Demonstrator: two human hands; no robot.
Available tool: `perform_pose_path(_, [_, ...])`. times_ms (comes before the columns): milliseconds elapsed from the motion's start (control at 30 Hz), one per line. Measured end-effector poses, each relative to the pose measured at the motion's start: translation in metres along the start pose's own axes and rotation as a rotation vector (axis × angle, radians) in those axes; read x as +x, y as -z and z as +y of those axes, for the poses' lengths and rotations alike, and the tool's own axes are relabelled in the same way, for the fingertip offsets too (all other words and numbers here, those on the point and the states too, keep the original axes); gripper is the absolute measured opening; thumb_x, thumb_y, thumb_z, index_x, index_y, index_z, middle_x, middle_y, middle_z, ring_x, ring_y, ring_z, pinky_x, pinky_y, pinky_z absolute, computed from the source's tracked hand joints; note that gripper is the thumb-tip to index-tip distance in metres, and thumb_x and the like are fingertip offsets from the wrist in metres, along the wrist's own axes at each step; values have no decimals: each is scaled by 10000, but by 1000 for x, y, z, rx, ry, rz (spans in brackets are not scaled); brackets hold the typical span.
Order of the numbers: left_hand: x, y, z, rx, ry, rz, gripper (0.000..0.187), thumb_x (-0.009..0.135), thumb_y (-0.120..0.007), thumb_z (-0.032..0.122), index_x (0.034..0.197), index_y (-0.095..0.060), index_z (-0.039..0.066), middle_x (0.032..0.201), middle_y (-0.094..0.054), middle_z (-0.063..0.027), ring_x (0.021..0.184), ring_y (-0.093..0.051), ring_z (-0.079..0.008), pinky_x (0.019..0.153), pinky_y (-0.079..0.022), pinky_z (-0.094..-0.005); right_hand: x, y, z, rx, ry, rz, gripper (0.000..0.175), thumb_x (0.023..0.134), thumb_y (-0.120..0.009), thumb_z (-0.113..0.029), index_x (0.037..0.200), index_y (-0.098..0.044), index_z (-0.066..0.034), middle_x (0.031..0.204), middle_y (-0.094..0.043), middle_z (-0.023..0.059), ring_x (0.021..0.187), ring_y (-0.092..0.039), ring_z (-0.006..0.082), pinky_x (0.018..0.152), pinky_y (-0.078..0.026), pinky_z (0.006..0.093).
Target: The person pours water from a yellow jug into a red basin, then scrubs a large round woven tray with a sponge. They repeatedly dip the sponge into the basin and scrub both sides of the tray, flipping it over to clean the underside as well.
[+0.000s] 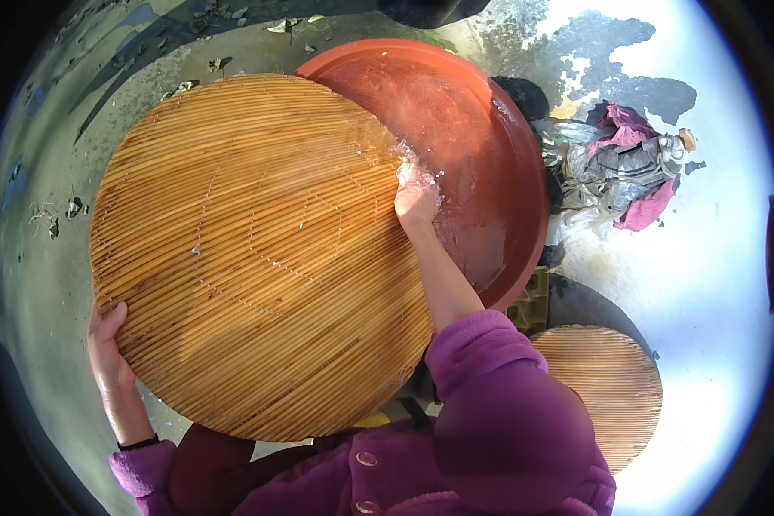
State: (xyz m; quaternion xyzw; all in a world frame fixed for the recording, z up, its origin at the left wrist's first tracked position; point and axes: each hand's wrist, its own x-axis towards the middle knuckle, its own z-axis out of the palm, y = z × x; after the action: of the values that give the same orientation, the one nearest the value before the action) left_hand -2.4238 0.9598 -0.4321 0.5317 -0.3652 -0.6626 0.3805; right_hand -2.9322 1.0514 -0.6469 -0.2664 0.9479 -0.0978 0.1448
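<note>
A large round mat of thin stalks stitched side by side (pixel 264 258) lies tilted before me, wet and shining in parts. My left hand (pixel 108 342) grips its lower left rim, the thumb on top and the fingers behind. At the mat's right edge is my right hand (pixel 418 193), with water splashing about it; its fingers are blurred by the water, so whether they hold anything cannot be told. Beyond and partly under the mat stands a wide red plastic basin (pixel 522 193) with water in it.
A smaller round stalk mat (pixel 603 387) lies at the lower right, near a yellowish compartmented tray (pixel 532 303). Crumpled plastic bags and pink cloth (pixel 638 213) lie right of the basin. A dark rounded object (pixel 426 9) stands at the top. Dry leaves dot the concrete floor (pixel 51 271).
</note>
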Motion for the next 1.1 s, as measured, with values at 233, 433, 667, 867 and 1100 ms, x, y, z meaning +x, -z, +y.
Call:
perform_pose_path(233, [3,-2,2,-12,56,2,466,929,-555,8,1382,-471,-60,1308,-599,-188,1167,-613,-297,1004,-500,-399,-157,7,-46,171,474,123,565,935,-625,-271,1467,-460,-183,1322,-537,148,1165,-541,356,959,-444,460])
perform_pose_path(433, [8,5,3,-22,109,-11,472,939,-554,13,1395,-455,-58,1317,-593,-189,1167,-613,-298,991,-513,-406,-128,-1,-15,212,504,310,557,910,-657,-255,1434,-511,-133,1055,-591,157,971,-594,361,822,-506,472])
perform_pose_path(667, [16,9,-4,-13,59,-34,480,939,-556,15,1402,-447,-52,1324,-591,-183,1175,-609,-300,994,-514,-411,-54,0,41,-10,-40,14,416,1017,-459,-261,1403,-503,-112,1299,-522,177,1178,-531,372,952,-459,518])
perform_pose_path(867, [12,3,-1,-35,128,-47,424,946,-565,28,1359,-492,-41,1284,-620,-173,1119,-645,-297,947,-547,-409,-217,34,1,9,628,123,554,972,-587,-288,1477,-426,-126,1194,-539,164,1084,-549,356,864,-478,464])
perform_pose_path(1100, [15,3,0,-50,148,-47,410,957,-585,65,1346,-509,-37,1283,-622,-180,1116,-649,-297,957,-541,-416,-139,28,58,-88,102,44,562,1012,-533,-263,1521,-322,-152,1181,-536,202,1053,-560,402,835,-486,500])
